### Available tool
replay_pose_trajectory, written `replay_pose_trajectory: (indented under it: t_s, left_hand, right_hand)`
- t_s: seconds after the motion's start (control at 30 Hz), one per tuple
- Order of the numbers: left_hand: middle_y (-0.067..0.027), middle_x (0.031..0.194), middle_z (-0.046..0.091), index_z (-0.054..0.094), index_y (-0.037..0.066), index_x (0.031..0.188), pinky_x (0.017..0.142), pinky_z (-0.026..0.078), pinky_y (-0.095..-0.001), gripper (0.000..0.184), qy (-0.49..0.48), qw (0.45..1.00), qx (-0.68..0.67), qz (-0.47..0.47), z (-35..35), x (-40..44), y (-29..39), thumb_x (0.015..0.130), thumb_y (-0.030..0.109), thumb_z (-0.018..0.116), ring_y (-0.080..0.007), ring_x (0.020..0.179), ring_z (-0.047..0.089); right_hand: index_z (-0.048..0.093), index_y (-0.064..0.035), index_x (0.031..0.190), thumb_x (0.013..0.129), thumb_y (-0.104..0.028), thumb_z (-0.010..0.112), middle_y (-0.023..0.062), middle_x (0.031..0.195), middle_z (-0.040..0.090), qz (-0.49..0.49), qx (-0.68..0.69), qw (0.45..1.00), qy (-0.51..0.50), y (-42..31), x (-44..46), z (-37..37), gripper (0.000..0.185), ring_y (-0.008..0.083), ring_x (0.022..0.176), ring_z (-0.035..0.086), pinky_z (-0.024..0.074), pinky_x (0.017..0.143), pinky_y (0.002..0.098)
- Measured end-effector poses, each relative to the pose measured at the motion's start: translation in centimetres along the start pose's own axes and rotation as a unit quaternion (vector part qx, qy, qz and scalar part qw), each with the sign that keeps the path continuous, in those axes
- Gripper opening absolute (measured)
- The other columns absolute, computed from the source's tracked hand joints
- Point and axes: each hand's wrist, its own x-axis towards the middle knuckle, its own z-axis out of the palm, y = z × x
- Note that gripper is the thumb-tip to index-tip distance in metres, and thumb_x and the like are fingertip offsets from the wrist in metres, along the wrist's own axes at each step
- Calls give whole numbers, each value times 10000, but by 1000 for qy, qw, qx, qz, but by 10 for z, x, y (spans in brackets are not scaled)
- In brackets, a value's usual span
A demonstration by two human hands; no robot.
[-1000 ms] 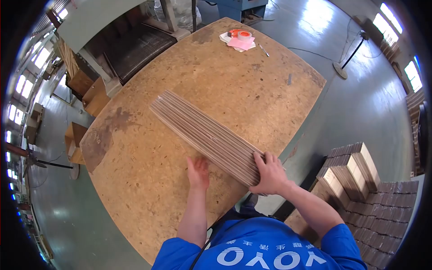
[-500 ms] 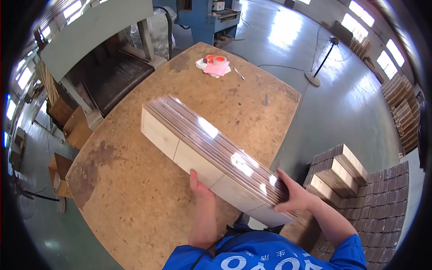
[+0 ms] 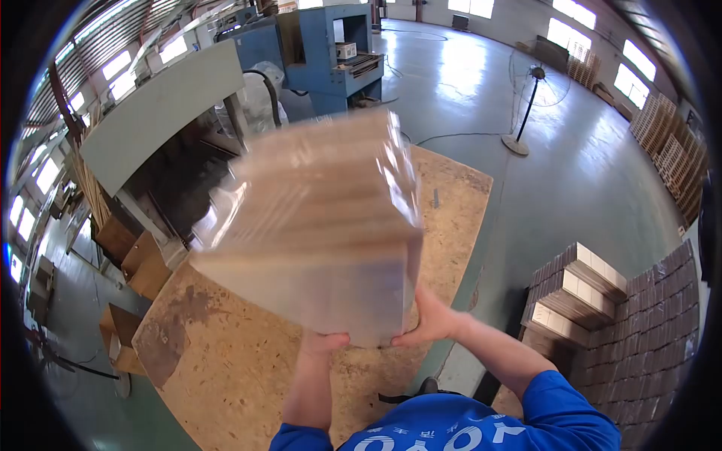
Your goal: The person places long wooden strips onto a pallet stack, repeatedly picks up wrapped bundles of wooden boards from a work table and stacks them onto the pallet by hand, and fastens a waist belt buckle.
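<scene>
A shrink-wrapped stack of boards [image 3: 308, 203] is held up above the brown worktop [image 3: 218, 353], its pale side toward me. It is smeared by motion, and glossy film glints along its edges. My left hand [image 3: 322, 344] grips the lower near edge, thumb on the pale face and the other fingers hidden below. On the lower right corner is my right hand [image 3: 432, 319], closed round it with the thumb in front.
A grey machine with a dark opening [image 3: 162, 124] stands left of the table. Blue machinery [image 3: 323, 60] is behind it. Similar wrapped stacks [image 3: 575, 286] are piled at the right, and a pedestal fan [image 3: 526, 109] stands beyond. Open cardboard boxes [image 3: 120, 338] sit at lower left.
The wrapped stack has swung from lying diagonally low over the table to being raised and turned, its end pointing away. Both hands moved with it, the right one leftward. My view has tilted up.
</scene>
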Motion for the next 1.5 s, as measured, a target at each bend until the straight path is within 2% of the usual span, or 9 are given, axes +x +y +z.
replay_pose_trajectory:
  t_s: [0.2,0.3,0.43,0.63,0.93,1.07,1.27,1.43,1.5]
  left_hand:
    - [-72,1124,627,571,27,1236,907,482,-398,723,-171,937,299,55,-51,-23,-28,595,118,893,-238,1048,584]
    - [-77,1134,622,586,21,1212,866,501,-384,665,-32,972,168,-163,-60,-49,-33,614,133,856,-231,1041,587]
    - [-127,1268,571,500,-9,1327,970,467,-424,807,-71,980,102,-156,-40,-15,-40,645,265,835,-296,1152,566]
    - [-164,1334,499,352,-18,1430,1020,420,-425,999,-28,973,162,-164,134,43,-63,585,188,842,-300,1215,506]
    - [-171,1478,375,271,-13,1487,1146,249,-404,1054,-298,916,188,-192,443,119,-230,667,359,819,-286,1383,348]
    - [-156,1559,266,225,-1,1512,1179,178,-431,1029,-409,822,396,-4,471,131,-282,758,483,732,-301,1457,219]
    - [-147,1509,354,275,8,1475,1172,241,-442,877,-129,908,141,-372,322,68,-436,886,572,595,-278,1416,311]
    - [-160,1461,410,250,5,1466,1106,367,-442,1057,-213,845,-149,-467,451,53,-472,785,751,561,-311,1317,447]
    - [-162,1454,413,204,25,1487,1097,377,-437,964,-193,833,-125,-503,459,62,-503,824,565,648,-309,1304,457]
  right_hand:
    - [-29,44,1514,595,-422,907,274,1566,117,86,19,994,-61,27,-23,8,1392,343,1472,145,178,1189,394]
    - [-46,21,1522,595,-471,904,245,1595,51,23,-1,999,27,7,-34,-21,1415,321,1489,77,145,1201,396]
    - [-11,8,1531,529,-408,917,204,1578,167,-44,182,976,113,-11,-19,-31,1428,279,1464,181,174,1193,377]
    - [13,2,1539,587,-351,880,165,1544,240,-72,291,899,320,4,-93,-75,1336,239,1422,245,204,1174,367]
    - [400,-4,1411,707,-448,771,132,1291,569,-163,525,668,502,69,-302,-245,911,239,1195,562,483,988,379]
    - [419,5,1390,736,-552,738,171,1296,567,-207,531,570,592,97,-411,-295,916,301,1167,586,503,984,447]
    - [476,-60,1371,767,-616,698,129,1281,602,-227,474,486,699,136,-525,-342,851,295,1163,594,500,992,457]
    - [462,-49,1381,847,-567,619,136,1311,581,-200,419,429,775,186,-572,-361,760,308,1184,577,465,1025,459]
    - [464,-49,1379,852,-570,607,137,1314,579,-179,407,399,802,212,-585,-367,755,307,1191,572,454,1036,455]
